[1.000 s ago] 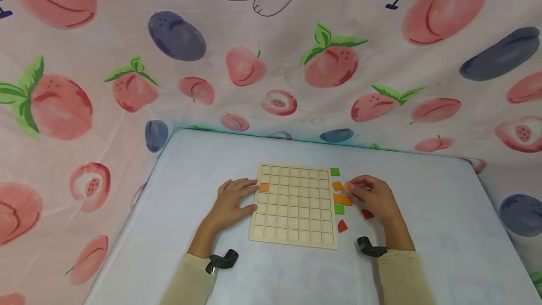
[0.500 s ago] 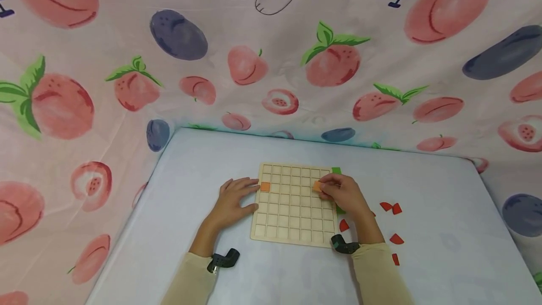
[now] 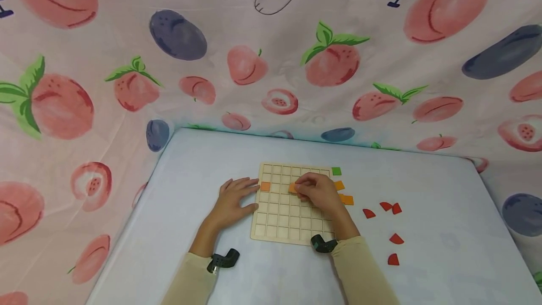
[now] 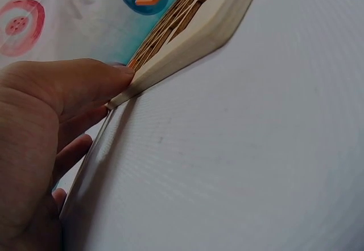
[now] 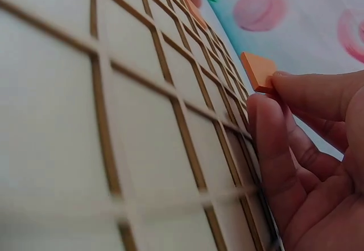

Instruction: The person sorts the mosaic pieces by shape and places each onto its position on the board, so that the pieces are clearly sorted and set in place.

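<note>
A wooden grid board (image 3: 279, 235) lies on the white table, with one orange square tile (image 3: 265, 187) set in a cell of its leftmost column. My right hand (image 3: 318, 194) pinches another orange square tile (image 5: 259, 70) between thumb and fingers, over the board right of its middle. In the right wrist view this tile is tilted, above the grid lines. My left hand (image 3: 233, 204) rests beside the board's left edge, fingers spread and fairly straight; the thumb touches the edge in the left wrist view.
Along the board's right side lie a green square tile (image 3: 336, 171) and orange tiles (image 3: 347, 200), partly covered by the right hand and arm. Several red quarter-round pieces (image 3: 369, 213) are scattered farther right. A fruit-print cloth (image 3: 279, 69) hangs behind the table.
Carrying the orange tile, my right hand has come left from the loose pieces beside the board to over the grid. The left hand stays at the board's left edge.
</note>
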`<state>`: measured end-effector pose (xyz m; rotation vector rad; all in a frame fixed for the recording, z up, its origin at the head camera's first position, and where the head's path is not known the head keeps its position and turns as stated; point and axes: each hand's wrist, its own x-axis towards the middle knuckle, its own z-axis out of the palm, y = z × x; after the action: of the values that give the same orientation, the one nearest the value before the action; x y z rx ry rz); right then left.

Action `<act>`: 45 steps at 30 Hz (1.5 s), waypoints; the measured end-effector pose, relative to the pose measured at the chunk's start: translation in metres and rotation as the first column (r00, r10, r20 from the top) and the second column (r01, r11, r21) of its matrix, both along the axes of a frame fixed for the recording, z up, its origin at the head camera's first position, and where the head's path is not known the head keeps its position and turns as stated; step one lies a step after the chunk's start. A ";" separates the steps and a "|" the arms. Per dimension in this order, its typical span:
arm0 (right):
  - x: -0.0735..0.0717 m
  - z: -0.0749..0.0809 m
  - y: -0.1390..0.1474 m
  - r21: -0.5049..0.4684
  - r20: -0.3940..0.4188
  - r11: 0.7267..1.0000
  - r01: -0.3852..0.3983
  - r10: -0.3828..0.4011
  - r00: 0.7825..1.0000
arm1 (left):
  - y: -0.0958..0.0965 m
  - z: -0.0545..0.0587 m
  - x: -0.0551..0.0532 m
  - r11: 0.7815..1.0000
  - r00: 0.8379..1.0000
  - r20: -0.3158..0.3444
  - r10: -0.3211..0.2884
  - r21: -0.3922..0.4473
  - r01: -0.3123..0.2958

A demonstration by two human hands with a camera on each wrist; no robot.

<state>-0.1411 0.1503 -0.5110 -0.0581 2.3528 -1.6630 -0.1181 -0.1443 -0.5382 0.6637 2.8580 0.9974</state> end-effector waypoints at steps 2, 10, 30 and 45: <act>-0.001 0.000 -0.007 -0.005 0.004 1.000 0.000 0.000 1.000 | 0.000 0.000 0.000 1.000 1.000 0.003 0.002 -0.002 -0.002; -0.006 -0.001 -0.030 -0.024 -0.004 1.000 0.011 -0.011 1.000 | 0.000 0.000 0.000 1.000 1.000 0.001 0.002 0.001 -0.002; -0.016 -0.007 -0.047 0.066 0.043 0.997 0.050 -0.053 0.998 | -0.001 0.001 0.000 1.000 1.000 -0.014 -0.010 0.004 0.010; -0.013 -0.001 -0.049 0.100 0.056 0.994 0.040 -0.046 0.997 | -0.001 0.002 0.000 1.000 1.000 -0.011 -0.009 0.005 0.009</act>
<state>-0.1545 0.1011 -0.5124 0.0589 2.4046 -1.5425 -0.1178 -0.1451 -0.5366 0.6833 2.8600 1.0038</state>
